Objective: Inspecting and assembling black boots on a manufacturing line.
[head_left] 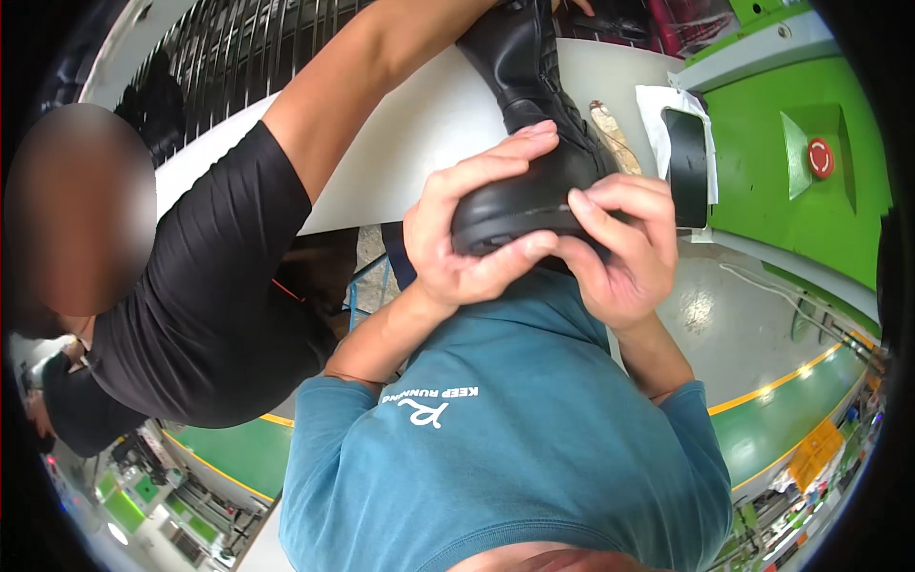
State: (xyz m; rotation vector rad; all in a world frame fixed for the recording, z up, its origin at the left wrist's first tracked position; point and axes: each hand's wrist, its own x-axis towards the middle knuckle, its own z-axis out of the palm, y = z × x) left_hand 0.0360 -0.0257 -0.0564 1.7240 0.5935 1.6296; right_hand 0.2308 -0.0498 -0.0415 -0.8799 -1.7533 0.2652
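Observation:
A black leather boot [534,195] lies over the near edge of the white table, its rounded toe toward me and its shaft pointing away. Around the left side of the toe wraps my left hand [467,214], fingers over the upper and thumb along the sole's edge. On the other side my right hand [624,234] grips the sole edge, with its thumb and fingers pressed on the boot. The boot's shaft runs up to the top of the view, where a co-worker's bare forearm [381,52] reaches across beside it; that hand is mostly cut off.
A co-worker in a black shirt [205,286] stands close at my left. Right of the boot are a worn tan strip [615,138] and a dark phone-like slab [686,167] on white paper. A green machine with a red stop button [820,158] bounds the right. Metal racks [248,62] stand behind the table [400,143].

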